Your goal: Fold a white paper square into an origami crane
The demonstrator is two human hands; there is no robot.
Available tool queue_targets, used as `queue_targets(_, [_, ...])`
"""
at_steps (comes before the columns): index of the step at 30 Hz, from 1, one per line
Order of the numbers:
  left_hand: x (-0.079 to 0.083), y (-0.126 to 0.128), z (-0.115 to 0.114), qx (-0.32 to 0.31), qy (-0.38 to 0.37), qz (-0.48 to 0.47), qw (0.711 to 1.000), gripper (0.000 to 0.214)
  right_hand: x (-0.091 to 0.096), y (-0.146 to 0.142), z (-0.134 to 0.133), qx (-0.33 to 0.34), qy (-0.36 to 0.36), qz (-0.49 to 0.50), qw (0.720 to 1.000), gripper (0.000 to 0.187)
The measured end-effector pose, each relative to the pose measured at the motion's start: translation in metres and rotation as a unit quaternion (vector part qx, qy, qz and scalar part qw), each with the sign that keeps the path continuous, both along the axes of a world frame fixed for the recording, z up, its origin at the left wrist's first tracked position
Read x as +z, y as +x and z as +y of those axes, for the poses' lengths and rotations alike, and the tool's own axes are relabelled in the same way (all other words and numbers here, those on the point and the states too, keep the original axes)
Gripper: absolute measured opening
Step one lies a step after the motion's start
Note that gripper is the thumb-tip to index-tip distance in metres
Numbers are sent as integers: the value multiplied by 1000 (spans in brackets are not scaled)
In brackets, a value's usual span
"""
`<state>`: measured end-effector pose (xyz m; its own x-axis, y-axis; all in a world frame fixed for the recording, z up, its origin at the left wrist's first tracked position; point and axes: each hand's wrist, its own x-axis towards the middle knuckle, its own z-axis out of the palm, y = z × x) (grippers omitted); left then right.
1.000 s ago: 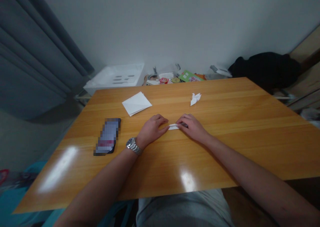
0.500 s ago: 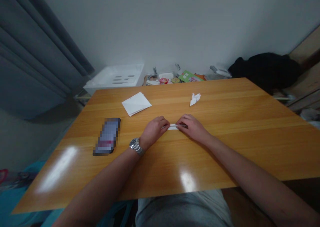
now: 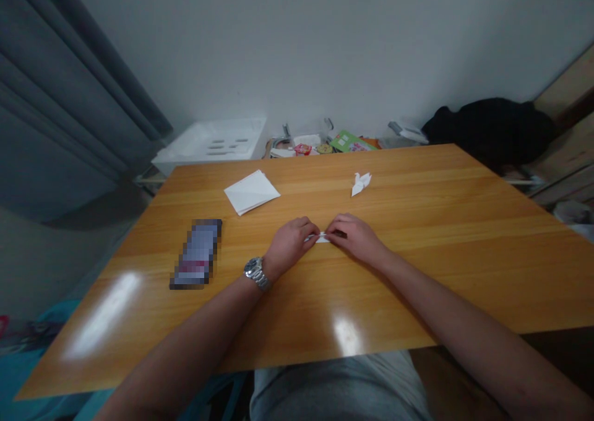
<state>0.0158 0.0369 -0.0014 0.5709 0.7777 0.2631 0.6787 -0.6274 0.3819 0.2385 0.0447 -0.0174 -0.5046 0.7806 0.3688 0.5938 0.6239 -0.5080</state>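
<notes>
1. Our left hand [image 3: 290, 246] pinches one end of the small folded paper [image 3: 322, 238].
2. Our right hand [image 3: 355, 238] clasps the other end, fingers curled over it.
3. The paper lies on the table [image 3: 440, 266] between both hands, well apart from the phone [image 3: 197, 254].

A: What's on the table [image 3: 417, 272], quick?
B: Wood top, glossy, glare patches at the near edge. A phone [image 3: 197, 254] on the L side, screen blurred. A paper stack [image 3: 251, 192] beyond it, lying flat. A crane [image 3: 361, 183] further R (small, white, well apart from the stack).
A: And behind?
B: A white tray [image 3: 213, 139] past the far L corner, then clutter [image 3: 306, 147] w/ a green booklet [image 3: 350, 141]. A black cloth [image 3: 492, 127] on the R. A curtain [image 3: 55, 111] far L, plain wall [image 3: 297, 43] at the back.
</notes>
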Motion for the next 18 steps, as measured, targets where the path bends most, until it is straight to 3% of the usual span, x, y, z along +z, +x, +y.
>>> queue_targets(9, [-1,-4,1,8,8,10,1000,17,3,14,3,15,-6,-22,1000,7])
queue_targets(18, [-4,-4,1,10,10,6,1000,18,7,10,0,1,9,-51,999,8])
